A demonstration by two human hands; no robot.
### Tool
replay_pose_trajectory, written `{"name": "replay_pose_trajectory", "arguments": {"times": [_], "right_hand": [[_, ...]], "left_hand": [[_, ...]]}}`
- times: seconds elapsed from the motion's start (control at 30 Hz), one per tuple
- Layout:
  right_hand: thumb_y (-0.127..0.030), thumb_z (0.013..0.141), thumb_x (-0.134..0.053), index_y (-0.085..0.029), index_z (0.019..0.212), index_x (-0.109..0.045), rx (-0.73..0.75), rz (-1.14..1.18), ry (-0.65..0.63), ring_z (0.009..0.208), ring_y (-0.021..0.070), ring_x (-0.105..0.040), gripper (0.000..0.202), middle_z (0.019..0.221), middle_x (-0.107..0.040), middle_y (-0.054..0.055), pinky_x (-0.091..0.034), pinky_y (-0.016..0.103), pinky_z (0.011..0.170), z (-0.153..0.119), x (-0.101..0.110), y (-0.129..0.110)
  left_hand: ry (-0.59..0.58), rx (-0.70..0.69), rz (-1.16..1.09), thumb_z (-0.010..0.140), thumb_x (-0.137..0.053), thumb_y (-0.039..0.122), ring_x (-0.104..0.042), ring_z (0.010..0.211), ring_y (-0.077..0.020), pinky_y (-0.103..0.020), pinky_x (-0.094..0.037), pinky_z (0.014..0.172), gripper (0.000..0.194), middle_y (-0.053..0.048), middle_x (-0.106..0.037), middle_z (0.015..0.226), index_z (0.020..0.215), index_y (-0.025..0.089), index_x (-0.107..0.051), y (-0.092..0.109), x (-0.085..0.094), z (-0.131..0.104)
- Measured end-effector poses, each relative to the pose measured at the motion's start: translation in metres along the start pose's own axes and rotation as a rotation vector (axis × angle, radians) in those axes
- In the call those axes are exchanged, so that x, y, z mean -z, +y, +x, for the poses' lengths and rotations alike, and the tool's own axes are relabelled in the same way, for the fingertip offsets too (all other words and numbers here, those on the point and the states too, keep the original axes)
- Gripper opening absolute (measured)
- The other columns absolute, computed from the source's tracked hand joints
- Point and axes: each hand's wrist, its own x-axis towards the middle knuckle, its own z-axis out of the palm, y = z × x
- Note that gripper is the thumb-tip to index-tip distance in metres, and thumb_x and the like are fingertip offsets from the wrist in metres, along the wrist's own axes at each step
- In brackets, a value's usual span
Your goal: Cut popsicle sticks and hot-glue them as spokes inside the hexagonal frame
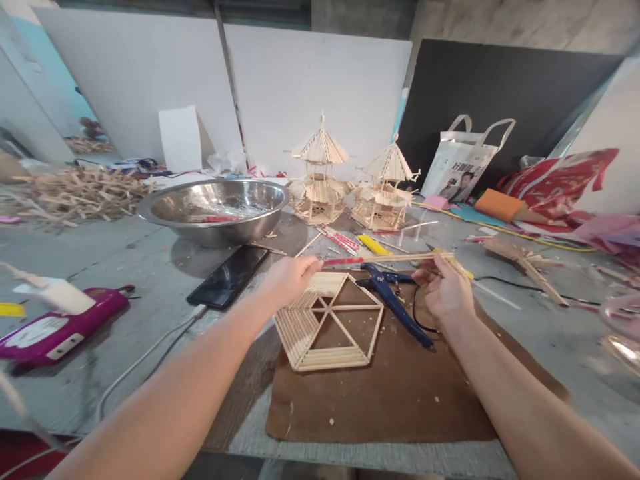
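Observation:
My left hand (290, 283) is closed in a pinch at the red end of thin wooden sticks (387, 259). My right hand (447, 287) grips the other end, so the sticks lie level between both hands. A yellow thing (467, 273) shows at my right fingers; its kind is unclear. Below the hands, a hexagonal stick frame (345, 355) lies flat on a brown cloth (390, 407). Its left and lower sections are partly filled with rows of sticks. Beside it rests a dark blue tool (393, 303), perhaps a glue gun.
Two stick-built pagodas (323, 190) (383, 193) stand at the back. A steel bowl (220, 227), a phone (227, 277) with a cable and a purple power strip (75, 327) lie left. Behind are a stick pile (85, 197) and a white bag (455, 163).

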Motion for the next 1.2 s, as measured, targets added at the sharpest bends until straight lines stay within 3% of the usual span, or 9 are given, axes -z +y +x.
{"name": "replay_pose_trajectory", "arguments": {"times": [0.17,0.33,0.47,0.6,0.73,0.83,0.9,1.0,1.2], "right_hand": [[-0.023,0.062,-0.058,-0.016,0.066,-0.049,0.022,0.052,0.094,0.040,0.0095,-0.055,0.012,0.049,-0.057,-0.005,-0.048,0.023,0.043,0.010,0.008,-0.005],[-0.024,0.064,-0.057,-0.016,0.067,-0.048,0.049,0.030,0.093,0.043,0.0116,-0.057,0.012,0.051,-0.060,-0.003,-0.049,0.025,0.044,0.013,0.010,-0.007],[-0.026,0.062,-0.061,-0.016,0.067,-0.049,-0.023,-0.043,-0.003,0.042,0.0112,-0.057,0.016,0.054,-0.062,-0.002,-0.050,0.024,0.044,0.007,0.005,-0.001],[-0.028,0.059,-0.064,-0.015,0.068,-0.052,-0.101,-0.086,-0.118,0.040,0.0109,-0.057,0.019,0.057,-0.063,-0.001,-0.049,0.022,0.041,-0.007,-0.004,0.005],[-0.029,0.057,-0.066,-0.015,0.069,-0.054,-0.148,-0.100,-0.205,0.041,0.0106,-0.057,0.021,0.060,-0.064,-0.001,-0.048,0.021,0.042,-0.019,-0.011,0.008],[-0.029,0.058,-0.065,-0.015,0.070,-0.055,-0.172,-0.104,-0.237,0.041,0.0101,-0.056,0.020,0.062,-0.064,-0.001,-0.047,0.020,0.041,-0.025,-0.014,0.007],[-0.029,0.059,-0.065,-0.016,0.070,-0.056,-0.181,-0.104,-0.247,0.041,0.0099,-0.056,0.020,0.062,-0.064,-0.001,-0.047,0.020,0.041,-0.027,-0.015,0.007],[-0.029,0.058,-0.065,-0.015,0.068,-0.056,-0.198,-0.120,-0.248,0.040,0.0094,-0.055,0.019,0.061,-0.063,-0.001,-0.047,0.020,0.041,-0.030,-0.016,0.007],[-0.027,0.059,-0.063,-0.015,0.070,-0.057,-0.195,-0.147,-0.183,0.041,0.0101,-0.055,0.017,0.057,-0.062,-0.001,-0.045,0.021,0.040,-0.027,-0.013,0.009]], "left_hand": [[0.003,0.399,0.088,0.078,-0.030,0.038,-0.054,0.062,-0.0190,-0.025,-0.031,0.050,0.035,-0.007,-0.061,0.069,0.073,0.019,-0.059,-0.028,0.003,0.011],[0.041,0.555,0.001,0.078,-0.029,0.033,-0.056,0.077,-0.0209,-0.027,-0.039,0.063,0.035,-0.008,-0.061,0.085,0.088,0.019,-0.059,-0.046,-0.001,0.017],[0.260,0.481,0.039,0.078,-0.031,0.037,-0.048,0.099,-0.0244,-0.033,-0.037,0.079,0.045,-0.015,-0.046,0.114,0.113,0.013,-0.045,-0.041,-0.006,0.017],[0.454,0.163,0.140,0.078,-0.034,0.041,-0.032,0.113,-0.0274,-0.041,-0.025,0.092,0.047,-0.014,-0.037,0.123,0.114,0.013,-0.045,-0.022,-0.008,0.010],[0.223,-0.155,-0.072,0.080,-0.031,0.042,-0.044,0.102,-0.0194,-0.035,-0.031,0.089,0.042,-0.008,-0.053,0.107,0.109,0.016,-0.049,0.002,-0.007,0.000],[-0.005,-0.187,-0.305,0.082,-0.028,0.041,-0.053,0.083,-0.0138,-0.026,-0.040,0.072,0.046,-0.007,-0.056,0.102,0.120,0.015,-0.036,0.018,-0.008,-0.007],[-0.097,-0.206,-0.347,0.082,-0.028,0.038,-0.054,0.077,-0.0123,-0.023,-0.040,0.069,0.042,-0.005,-0.060,0.093,0.116,0.016,-0.041,0.025,-0.009,-0.009],[-0.111,-0.173,-0.336,0.082,-0.031,0.037,-0.053,0.072,-0.0114,-0.021,-0.038,0.064,0.034,-0.002,-0.061,0.082,0.095,0.017,-0.055,0.027,-0.010,-0.008],[0.011,-0.010,-0.243,0.079,-0.035,0.037,-0.044,0.052,-0.0091,-0.020,-0.032,0.049,0.030,0.003,-0.049,0.055,0.072,0.016,-0.055,0.015,-0.007,-0.002]]}}
